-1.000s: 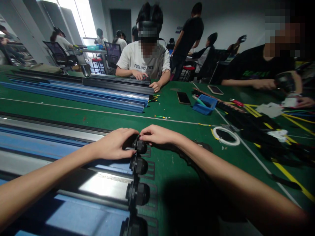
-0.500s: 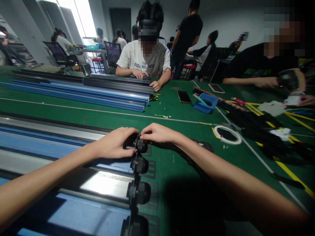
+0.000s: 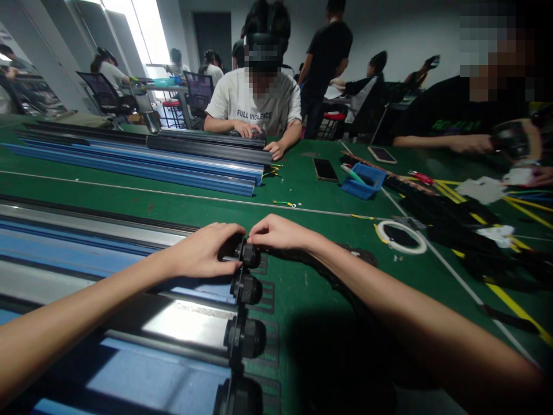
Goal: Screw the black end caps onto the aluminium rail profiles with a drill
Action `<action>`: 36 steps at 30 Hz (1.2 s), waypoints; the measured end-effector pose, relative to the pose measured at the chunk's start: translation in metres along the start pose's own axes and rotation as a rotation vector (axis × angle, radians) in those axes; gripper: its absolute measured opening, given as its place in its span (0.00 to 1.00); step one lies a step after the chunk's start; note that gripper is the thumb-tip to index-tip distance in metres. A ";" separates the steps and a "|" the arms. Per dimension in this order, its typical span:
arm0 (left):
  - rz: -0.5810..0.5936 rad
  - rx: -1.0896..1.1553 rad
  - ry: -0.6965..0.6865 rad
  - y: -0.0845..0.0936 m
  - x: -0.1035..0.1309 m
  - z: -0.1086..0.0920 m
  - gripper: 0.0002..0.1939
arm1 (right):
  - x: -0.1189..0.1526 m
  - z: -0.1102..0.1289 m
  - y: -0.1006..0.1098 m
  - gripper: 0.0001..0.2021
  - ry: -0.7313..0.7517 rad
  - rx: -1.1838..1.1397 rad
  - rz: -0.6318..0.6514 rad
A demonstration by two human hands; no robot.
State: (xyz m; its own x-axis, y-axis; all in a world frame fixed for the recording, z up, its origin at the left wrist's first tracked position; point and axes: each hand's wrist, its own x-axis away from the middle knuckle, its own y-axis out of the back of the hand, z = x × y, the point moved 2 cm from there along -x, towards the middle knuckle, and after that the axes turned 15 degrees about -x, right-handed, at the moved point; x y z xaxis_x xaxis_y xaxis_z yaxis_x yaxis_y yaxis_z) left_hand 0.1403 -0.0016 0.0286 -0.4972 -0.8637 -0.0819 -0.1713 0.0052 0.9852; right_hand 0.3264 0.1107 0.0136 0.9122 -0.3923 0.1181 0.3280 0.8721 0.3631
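Several blue and silver metal profiles [image 3: 142,369] lie side by side, each ending in a black end cap with a black cable gland [image 3: 245,339]. At the farthest of these ends, my left hand [image 3: 207,252] is closed round the black end cap [image 3: 239,249], thumb on the near side and fingers on the far side. The gland [image 3: 251,255] there points right. Just beyond it, my right hand [image 3: 280,233] is pinched, fingertips against the cap's upper far corner. Whatever lies between those fingertips is too small to make out.
Across the green table [image 3: 302,323], a co-worker [image 3: 254,106] handles black and blue profiles [image 3: 173,167]. To the right are a phone [image 3: 325,170], a blue bin [image 3: 363,180], a white ring-shaped coil [image 3: 401,237] and black and yellow cables [image 3: 466,248]. Another person sits at far right.
Both hands keep nearly the same place and grip at the far end cap. The view has shifted very slightly.
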 end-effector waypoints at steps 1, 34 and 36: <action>0.001 -0.001 0.000 0.000 0.000 0.000 0.27 | 0.000 0.000 0.000 0.12 0.000 -0.001 -0.002; -0.003 0.000 0.010 0.001 -0.001 -0.001 0.26 | 0.002 -0.002 0.002 0.12 -0.037 -0.055 0.003; -0.004 0.000 0.010 0.001 -0.001 -0.001 0.26 | 0.002 -0.001 0.001 0.12 -0.038 -0.055 0.003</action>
State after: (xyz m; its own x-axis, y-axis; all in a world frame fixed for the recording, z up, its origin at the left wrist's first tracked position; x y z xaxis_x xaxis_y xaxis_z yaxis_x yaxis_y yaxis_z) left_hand 0.1416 -0.0012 0.0298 -0.4885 -0.8685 -0.0840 -0.1727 0.0019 0.9850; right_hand 0.3290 0.1114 0.0135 0.9037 -0.3994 0.1542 0.3392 0.8877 0.3112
